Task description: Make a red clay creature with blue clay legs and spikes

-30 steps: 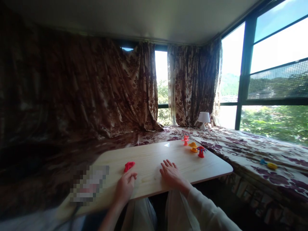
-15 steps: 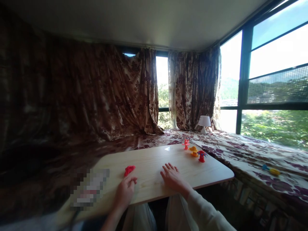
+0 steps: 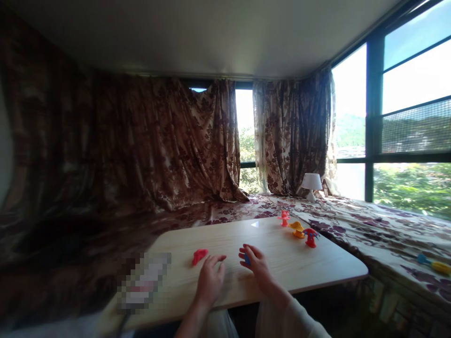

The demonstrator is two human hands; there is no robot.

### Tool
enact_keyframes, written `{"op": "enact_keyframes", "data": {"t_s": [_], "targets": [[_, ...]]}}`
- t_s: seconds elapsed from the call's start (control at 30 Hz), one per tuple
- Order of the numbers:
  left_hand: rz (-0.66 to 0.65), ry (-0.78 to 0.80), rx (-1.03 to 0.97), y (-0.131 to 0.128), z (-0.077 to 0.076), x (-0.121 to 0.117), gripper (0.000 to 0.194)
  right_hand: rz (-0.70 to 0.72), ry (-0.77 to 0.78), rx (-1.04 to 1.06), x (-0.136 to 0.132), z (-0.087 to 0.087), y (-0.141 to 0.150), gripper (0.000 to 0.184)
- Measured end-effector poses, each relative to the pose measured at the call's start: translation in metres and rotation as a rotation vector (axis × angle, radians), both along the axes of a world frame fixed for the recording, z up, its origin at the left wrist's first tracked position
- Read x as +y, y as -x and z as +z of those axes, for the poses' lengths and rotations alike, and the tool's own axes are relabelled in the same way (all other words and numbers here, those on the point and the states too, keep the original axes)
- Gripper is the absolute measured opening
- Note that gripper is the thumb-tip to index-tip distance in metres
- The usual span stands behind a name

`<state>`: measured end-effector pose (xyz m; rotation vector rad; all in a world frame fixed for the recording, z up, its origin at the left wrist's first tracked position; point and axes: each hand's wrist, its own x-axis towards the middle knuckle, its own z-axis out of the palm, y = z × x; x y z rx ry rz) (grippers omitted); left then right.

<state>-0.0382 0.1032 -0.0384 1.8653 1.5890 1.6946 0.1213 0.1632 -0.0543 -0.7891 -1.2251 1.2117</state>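
My right hand (image 3: pixel 259 265) is just above the light wooden table (image 3: pixel 183 293), its palm turned to the left. A small blue lump (image 3: pixel 247 259) shows against the palm, partly covered by the fingers; it looks like soft modelling clay, though its exact shape is hidden. Facing it, my left hand (image 3: pixel 210 278) has its fingers stretched out and the thumb apart, with nothing visible in it. Just beyond the left fingertips lies a pinkish-red lump (image 3: pixel 199 256), also clay-like, on the tabletop.
Along the table's far right side stand a pink figure (image 3: pixel 284 218), a yellow toy (image 3: pixel 298 229) and a red-and-blue toy (image 3: pixel 310 237). A blurred-out object (image 3: pixel 144 284) lies at the left. A white lamp (image 3: pixel 312 183) and a blue-and-yellow item (image 3: pixel 437 265) rest on the flowered cloth.
My right hand has turned from palm-down on the table to palm-left, revealing the blue lump. My left hand's fingers have opened out. The whole view has shifted slightly.
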Motion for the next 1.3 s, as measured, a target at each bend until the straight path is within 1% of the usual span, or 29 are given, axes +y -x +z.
{"op": "enact_keyframes", "data": {"t_s": [0.07,0.13,0.27,0.37,0.43,0.5,0.57,0.63,0.73,0.87,1.03,1.17,1.3], "targets": [[-0.024,-0.014,0.046,-0.015,0.0,0.003,0.026,0.053,0.122,0.176,0.0,0.007,0.011,0.053],[-0.016,-0.025,0.142,-0.025,-0.001,0.003,0.03,0.083,0.154,0.228,-0.006,0.011,0.018,0.053],[0.046,-0.084,0.307,-0.032,-0.005,0.001,0.042,0.119,0.079,0.176,-0.02,0.013,0.022,0.057],[0.057,-0.12,0.359,-0.03,-0.008,0.001,0.042,0.158,0.038,0.111,-0.023,0.012,0.02,0.06],[0.067,-0.121,0.313,-0.026,-0.009,0.002,0.036,0.154,0.026,0.112,-0.023,0.011,0.016,0.06],[0.076,-0.1,0.201,-0.022,-0.011,0.004,0.029,0.137,0.01,0.121,-0.024,0.01,0.012,0.058],[0.061,-0.067,0.083,-0.019,-0.013,0.006,0.027,0.141,-0.01,0.086,-0.025,0.011,0.009,0.056],[0.031,-0.04,0.011,-0.017,-0.014,0.006,0.03,0.163,-0.038,0.01,-0.027,0.012,0.008,0.055],[-0.006,-0.014,-0.033,-0.016,-0.014,0.005,0.033,0.169,-0.08,-0.049,-0.029,0.014,0.008,0.053],[-0.056,0.006,-0.078,-0.016,-0.01,0.003,0.033,0.157,-0.098,-0.062,-0.028,0.014,0.01,0.052],[-0.063,0.021,-0.138,-0.016,-0.006,0.0,0.026,0.166,-0.104,-0.075,-0.028,0.014,0.01,0.052],[-0.085,0.048,-0.166,-0.016,-0.004,-0.002,0.027,0.172,-0.124,-0.096,-0.029,0.015,0.01,0.049],[-0.103,0.068,-0.197,-0.016,-0.002,-0.003,0.025,0.147,-0.119,-0.095,-0.028,0.013,0.01,0.053]]}}
